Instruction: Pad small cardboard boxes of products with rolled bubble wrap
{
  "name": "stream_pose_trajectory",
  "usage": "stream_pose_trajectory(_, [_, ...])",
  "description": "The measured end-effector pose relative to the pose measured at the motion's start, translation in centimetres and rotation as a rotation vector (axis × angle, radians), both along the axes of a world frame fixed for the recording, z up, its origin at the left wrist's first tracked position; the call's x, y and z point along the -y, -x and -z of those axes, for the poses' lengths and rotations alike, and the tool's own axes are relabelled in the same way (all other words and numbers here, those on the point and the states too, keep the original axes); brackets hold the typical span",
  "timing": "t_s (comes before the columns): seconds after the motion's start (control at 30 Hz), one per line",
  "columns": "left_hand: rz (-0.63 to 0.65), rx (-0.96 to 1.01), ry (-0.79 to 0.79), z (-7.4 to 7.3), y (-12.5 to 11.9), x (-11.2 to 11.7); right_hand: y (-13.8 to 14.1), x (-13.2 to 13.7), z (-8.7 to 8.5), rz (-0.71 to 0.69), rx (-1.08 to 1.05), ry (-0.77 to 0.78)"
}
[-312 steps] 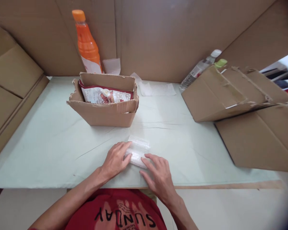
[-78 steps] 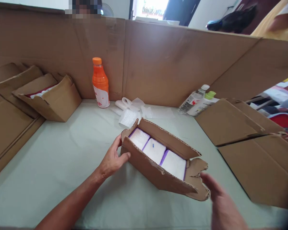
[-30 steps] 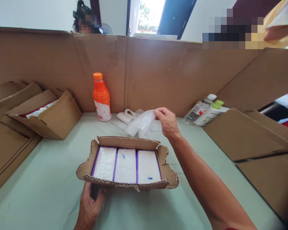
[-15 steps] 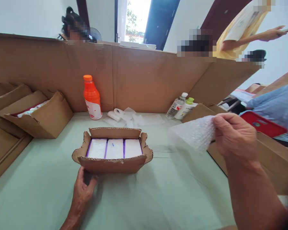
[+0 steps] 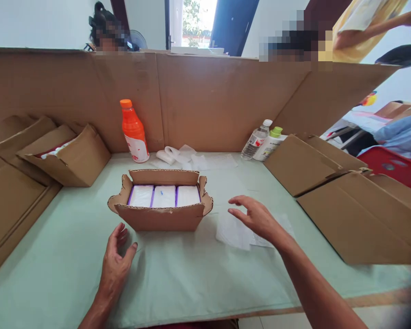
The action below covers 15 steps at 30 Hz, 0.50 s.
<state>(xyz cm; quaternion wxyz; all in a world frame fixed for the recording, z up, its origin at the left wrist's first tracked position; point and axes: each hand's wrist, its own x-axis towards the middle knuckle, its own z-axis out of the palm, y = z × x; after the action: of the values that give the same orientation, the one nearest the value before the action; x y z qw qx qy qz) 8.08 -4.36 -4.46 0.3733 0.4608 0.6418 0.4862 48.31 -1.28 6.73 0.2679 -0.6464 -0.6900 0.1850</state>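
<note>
An open cardboard box (image 5: 164, 219) stands on the pale green tablecloth in front of me. Three white packs (image 5: 164, 196) with purple sides sit in it side by side. My left hand (image 5: 116, 260) is just in front of the box's left corner, fingers apart, holding nothing. To the right of the box, my right hand (image 5: 251, 217) hovers with thumb and fingers apart, empty too. Beneath it a sheet of bubble wrap (image 5: 231, 233) lies flat on the cloth, partly hidden by my hand and forearm.
An orange bottle (image 5: 135, 130) and crumpled clear wrap (image 5: 178, 155) stand along the cardboard wall (image 5: 219, 105). Farther right are a water bottle (image 5: 255, 141) and a green-capped white bottle (image 5: 270, 145). Cardboard boxes flank both sides, left (image 5: 84, 157) and right (image 5: 359, 219). People are beyond the wall.
My right hand has let go of the bubble wrap, which now lies on the table, and has moved left toward the box. My left hand stays near the box's left corner.
</note>
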Motion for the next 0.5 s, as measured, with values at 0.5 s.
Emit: stream_pose_trajectory(0.5, [0.15, 0.133, -0.121, -2.2, -3.5, -8.4, 7.8, -3.5, 4.9, -0.098, -0.155, 0.022])
